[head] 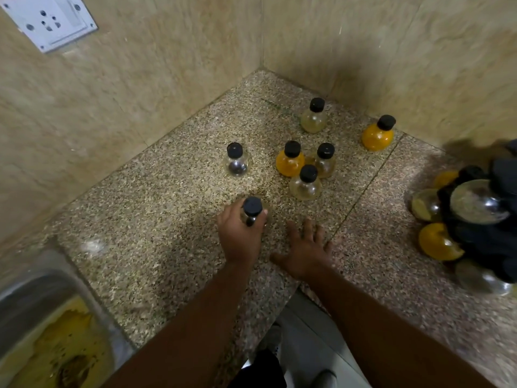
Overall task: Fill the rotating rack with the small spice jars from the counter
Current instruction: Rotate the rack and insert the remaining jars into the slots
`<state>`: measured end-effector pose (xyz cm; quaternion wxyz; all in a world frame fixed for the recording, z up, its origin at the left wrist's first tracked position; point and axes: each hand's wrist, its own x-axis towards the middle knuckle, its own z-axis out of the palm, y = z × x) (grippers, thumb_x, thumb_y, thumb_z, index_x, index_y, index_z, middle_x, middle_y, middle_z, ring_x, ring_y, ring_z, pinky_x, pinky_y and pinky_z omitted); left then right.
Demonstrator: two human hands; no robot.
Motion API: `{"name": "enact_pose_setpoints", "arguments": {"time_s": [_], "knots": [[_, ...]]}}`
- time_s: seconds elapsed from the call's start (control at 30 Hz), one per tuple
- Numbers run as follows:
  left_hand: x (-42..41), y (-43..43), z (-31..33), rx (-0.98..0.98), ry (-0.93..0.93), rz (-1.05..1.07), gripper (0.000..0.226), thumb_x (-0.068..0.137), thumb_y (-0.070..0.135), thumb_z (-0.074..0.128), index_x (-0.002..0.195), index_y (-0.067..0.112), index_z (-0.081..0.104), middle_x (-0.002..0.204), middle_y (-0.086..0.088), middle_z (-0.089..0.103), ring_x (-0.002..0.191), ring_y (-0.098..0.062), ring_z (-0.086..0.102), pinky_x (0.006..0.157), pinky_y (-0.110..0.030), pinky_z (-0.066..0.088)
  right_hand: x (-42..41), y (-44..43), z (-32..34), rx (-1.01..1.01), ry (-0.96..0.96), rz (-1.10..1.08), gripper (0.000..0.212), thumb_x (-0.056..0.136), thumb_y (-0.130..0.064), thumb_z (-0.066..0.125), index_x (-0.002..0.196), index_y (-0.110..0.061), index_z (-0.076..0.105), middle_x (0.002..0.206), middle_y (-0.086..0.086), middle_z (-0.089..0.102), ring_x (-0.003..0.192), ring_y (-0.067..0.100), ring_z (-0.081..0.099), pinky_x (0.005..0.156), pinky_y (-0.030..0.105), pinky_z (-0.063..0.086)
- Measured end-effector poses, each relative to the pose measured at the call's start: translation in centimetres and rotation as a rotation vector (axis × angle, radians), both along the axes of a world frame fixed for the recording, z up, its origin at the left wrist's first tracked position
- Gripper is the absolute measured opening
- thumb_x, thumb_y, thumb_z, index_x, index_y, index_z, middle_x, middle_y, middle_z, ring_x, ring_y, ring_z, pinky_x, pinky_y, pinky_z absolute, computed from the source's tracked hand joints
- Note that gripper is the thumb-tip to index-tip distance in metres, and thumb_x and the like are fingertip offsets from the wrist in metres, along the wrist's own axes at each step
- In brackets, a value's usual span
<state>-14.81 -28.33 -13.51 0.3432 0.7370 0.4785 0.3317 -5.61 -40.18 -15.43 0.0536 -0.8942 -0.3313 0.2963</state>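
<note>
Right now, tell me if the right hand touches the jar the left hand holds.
Apart. The head view shows bare counter between the right hand and the jar gripped by the left hand.

The surface (156, 219) is speckled granite: beige and brown with black flecks. All caps (326, 150) are black. The middle orange jar (289, 165) and the back orange jar (377, 138) are yellow-orange; the pale jar (313, 122) near the back corner is faintly yellow; the clear jar (236, 165) shows a dark glint. The walls (140, 93) are beige marbled tile. The socket (47, 21) is white. The sink (28, 278) is grey steel, stained mustard yellow. The rack (481, 236) at the right edge is black.
</note>
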Motion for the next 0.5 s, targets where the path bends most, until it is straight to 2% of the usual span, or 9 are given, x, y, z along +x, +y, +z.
{"name": "enact_pose_setpoints", "arguments": {"time_s": [0.03, 0.1, 0.17, 0.2, 0.27, 0.4, 0.5], "knots": [[0.5, -0.3, 0.4, -0.004, -0.02, -0.018, 0.052, 0.076, 0.034, 0.084, 0.119, 0.009, 0.068, 0.116, -0.007, 0.068, 0.112, -0.024, 0.054, 0.089, -0.035, 0.043, 0.2, 0.0, 0.2, 0.043, -0.001, -0.018, 0.097, 0.082, -0.074, 0.052, 0.159, -0.034, 0.007, 0.169, 0.009, -0.006, 0.153, 0.042, -0.006, 0.116, 0.066, 0.007], [1.8, -0.9, 1.4, -0.014, -0.027, -0.078, 0.052, 0.076, 0.037, 0.084, 0.118, 0.011, 0.068, 0.113, -0.004, 0.066, 0.109, -0.022, 0.053, 0.085, -0.034, 0.043, 0.7, -0.4, 0.8, 0.185, -0.026, -0.099, 0.08, 0.087, -0.063, 0.052, 0.154, -0.03, 0.024, 0.164, 0.011, 0.021, 0.149, 0.037, 0.022, 0.115, 0.06, 0.028], [3.2, -1.5, 2.3, 0.007, 0.007, -0.146, 0.053, 0.076, 0.041, 0.082, 0.12, 0.014, 0.068, 0.114, -0.001, 0.065, 0.109, -0.021, 0.051, 0.084, -0.03, 0.038, 1.3, -1.3, 1.6, 0.36, -0.045, -0.228, 0.062, 0.092, -0.048, 0.053, 0.148, -0.025, 0.038, 0.152, 0.01, 0.043, 0.133, 0.033, 0.047, 0.104, 0.047, 0.045], [4.0, -1.9, 2.7, 0.021, 0.015, -0.179, 0.053, 0.077, 0.042, 0.081, 0.121, 0.015, 0.068, 0.115, -0.001, 0.065, 0.11, -0.02, 0.051, 0.085, -0.029, 0.037, 1.7, -1.9, 2.2, 0.433, -0.071, -0.288, 0.054, 0.094, -0.041, 0.053, 0.144, -0.023, 0.044, 0.146, 0.01, 0.05, 0.125, 0.031, 0.054, 0.098, 0.041, 0.048], [5.6, -3.1, 3.6, 0.06, 0.004, -0.261, 0.051, 0.077, 0.041, 0.081, 0.12, 0.018, 0.068, 0.116, -0.001, 0.065, 0.11, -0.021, 0.051, 0.086, -0.027, 0.036, 2.5, -3.4, 3.4, 0.538, -0.109, -0.429, 0.043, 0.096, -0.033, 0.054, 0.138, -0.022, 0.053, 0.135, 0.009, 0.059, 0.115, 0.028, 0.06, 0.089, 0.035, 0.048], [8.9, -6.9, 4.8, 0.104, -0.049, -0.54, 0.041, 0.076, 0.04, 0.081, 0.11, 0.019, 0.069, 0.105, 0.003, 0.068, 0.101, -0.015, 0.058, 0.082, -0.021, 0.039, 4.8, -7.6, 6.0, 0.726, -0.108, -0.763, 0.031, 0.096, -0.034, 0.053, 0.125, -0.026, 0.062, 0.115, 0.002, 0.07, 0.102, 0.025, 0.067, 0.083, 0.036, 0.053], [11.5, -10.6, 5.4, 0.064, -0.057, -0.713, 0.045, 0.075, 0.042, 0.08, 0.111, 0.017, 0.069, 0.106, 0.0, 0.068, 0.101, -0.016, 0.061, 0.086, -0.032, 0.05, 6.4, -11.9, 7.9, 0.808, -0.101, -0.938, 0.025, 0.096, -0.035, 0.055, 0.117, -0.027, 0.065, 0.104, -0.002, 0.069, 0.094, 0.019, 0.062, 0.077, 0.033, 0.047]]}}
